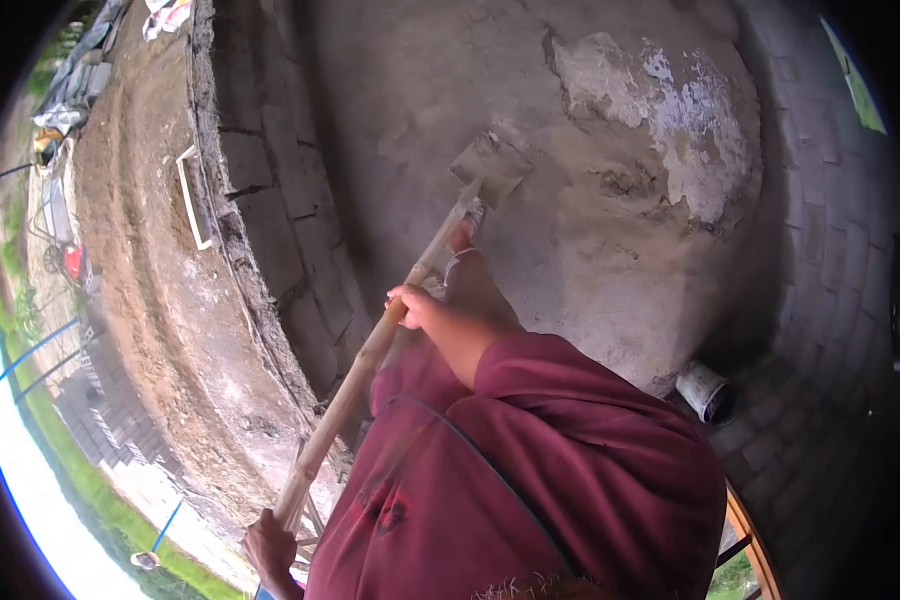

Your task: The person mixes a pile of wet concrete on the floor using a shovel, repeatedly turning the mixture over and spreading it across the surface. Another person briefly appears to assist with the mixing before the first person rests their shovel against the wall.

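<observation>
A long bamboo-like handle (362, 362) runs diagonally from the lower left to a flat, square, mortar-caked shovel blade (494, 166) resting on the grey floor mix. My right hand (407, 305) is closed around the middle of this handle, its arm coming out of a maroon sleeve. Near the handle's upper end, at lower left, my left hand (272, 550) is wrapped round it; its fingers are partly hidden. My foot (462, 234) stands just behind the blade. Beyond and right of the blade lies a mound of grey mix with a pale, powdery patch (698, 130).
A low block wall (275, 225) borders the left side, with a white frame (186, 200) beyond it on bare soil. At right, a bucket (703, 390) lies tipped beside a block wall (820, 250). Farther left are a red item (73, 262) and stacked blocks.
</observation>
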`<state>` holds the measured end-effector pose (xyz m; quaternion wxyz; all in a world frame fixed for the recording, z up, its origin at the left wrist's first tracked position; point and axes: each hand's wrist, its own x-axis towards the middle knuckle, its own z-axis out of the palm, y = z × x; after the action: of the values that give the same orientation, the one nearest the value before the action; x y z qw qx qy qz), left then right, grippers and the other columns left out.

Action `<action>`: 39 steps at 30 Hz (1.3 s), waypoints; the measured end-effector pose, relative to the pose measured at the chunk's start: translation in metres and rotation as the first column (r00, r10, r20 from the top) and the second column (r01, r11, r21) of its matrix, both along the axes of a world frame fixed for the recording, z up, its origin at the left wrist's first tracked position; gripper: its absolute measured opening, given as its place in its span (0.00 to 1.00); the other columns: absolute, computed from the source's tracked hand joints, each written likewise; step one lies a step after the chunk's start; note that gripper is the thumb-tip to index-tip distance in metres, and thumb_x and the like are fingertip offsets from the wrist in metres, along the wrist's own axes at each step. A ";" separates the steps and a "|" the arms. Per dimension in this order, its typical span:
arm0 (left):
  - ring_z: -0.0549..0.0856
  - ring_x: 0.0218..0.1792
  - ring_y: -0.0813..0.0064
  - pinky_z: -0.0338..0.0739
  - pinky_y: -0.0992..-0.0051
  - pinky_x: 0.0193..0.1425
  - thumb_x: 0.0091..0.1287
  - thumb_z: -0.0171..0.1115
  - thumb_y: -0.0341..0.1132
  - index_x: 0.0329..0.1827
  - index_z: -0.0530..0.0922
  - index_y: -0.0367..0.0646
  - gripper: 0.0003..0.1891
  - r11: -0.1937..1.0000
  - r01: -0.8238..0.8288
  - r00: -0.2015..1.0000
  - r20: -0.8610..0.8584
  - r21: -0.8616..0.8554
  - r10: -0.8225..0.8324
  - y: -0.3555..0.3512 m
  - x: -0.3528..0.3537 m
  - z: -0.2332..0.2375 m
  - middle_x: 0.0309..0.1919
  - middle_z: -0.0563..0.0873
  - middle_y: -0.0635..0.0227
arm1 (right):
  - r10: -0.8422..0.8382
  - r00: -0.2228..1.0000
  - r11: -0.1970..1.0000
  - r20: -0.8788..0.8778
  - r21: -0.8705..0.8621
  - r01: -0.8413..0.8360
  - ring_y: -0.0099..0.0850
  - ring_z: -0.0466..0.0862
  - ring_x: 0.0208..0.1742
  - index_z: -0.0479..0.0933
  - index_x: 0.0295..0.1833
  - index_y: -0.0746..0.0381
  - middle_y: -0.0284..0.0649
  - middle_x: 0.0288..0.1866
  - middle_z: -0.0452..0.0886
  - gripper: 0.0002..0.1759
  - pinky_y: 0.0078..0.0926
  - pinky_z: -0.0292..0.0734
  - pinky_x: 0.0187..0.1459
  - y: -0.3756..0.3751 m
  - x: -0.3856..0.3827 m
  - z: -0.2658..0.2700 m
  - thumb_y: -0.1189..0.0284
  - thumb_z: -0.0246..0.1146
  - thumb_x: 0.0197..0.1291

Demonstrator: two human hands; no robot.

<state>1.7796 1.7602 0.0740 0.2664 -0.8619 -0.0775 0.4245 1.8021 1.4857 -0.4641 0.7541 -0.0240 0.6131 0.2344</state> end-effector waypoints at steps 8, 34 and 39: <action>0.89 0.41 0.43 0.81 0.48 0.49 0.55 0.64 0.28 0.41 0.81 0.43 0.10 0.979 0.171 0.984 -0.027 -0.110 -0.175 -0.099 0.102 -0.040 0.35 0.90 0.48 | -0.118 0.993 0.977 -0.003 -0.180 0.116 0.37 0.85 0.37 0.77 0.43 0.58 0.40 0.39 0.82 0.09 0.44 0.81 0.43 -0.129 0.060 -0.027 0.73 0.69 0.58; 0.91 0.35 0.63 0.84 0.62 0.43 0.50 0.77 0.35 0.49 0.84 0.32 0.24 0.735 -0.262 0.813 -0.554 -0.625 -0.181 -0.076 0.285 -0.139 0.35 0.91 0.53 | 0.142 0.840 0.442 -0.524 -0.726 -0.527 0.47 0.89 0.52 0.76 0.59 0.75 0.56 0.55 0.86 0.32 0.45 0.86 0.48 -0.273 0.125 0.095 0.68 0.74 0.50; 0.90 0.43 0.48 0.82 0.52 0.52 0.56 0.70 0.34 0.47 0.82 0.46 0.15 0.888 0.010 0.936 -0.308 -0.460 -0.170 -0.040 0.310 -0.114 0.40 0.90 0.51 | -0.063 0.946 0.777 -0.319 -0.610 -0.154 0.44 0.85 0.37 0.78 0.49 0.64 0.43 0.41 0.82 0.17 0.48 0.85 0.42 -0.218 0.153 0.053 0.74 0.70 0.52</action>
<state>2.0895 1.7206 -0.0402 0.0881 -0.8164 0.1108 0.5598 1.9547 1.2678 -0.4106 0.5863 -0.2500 0.7697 0.0357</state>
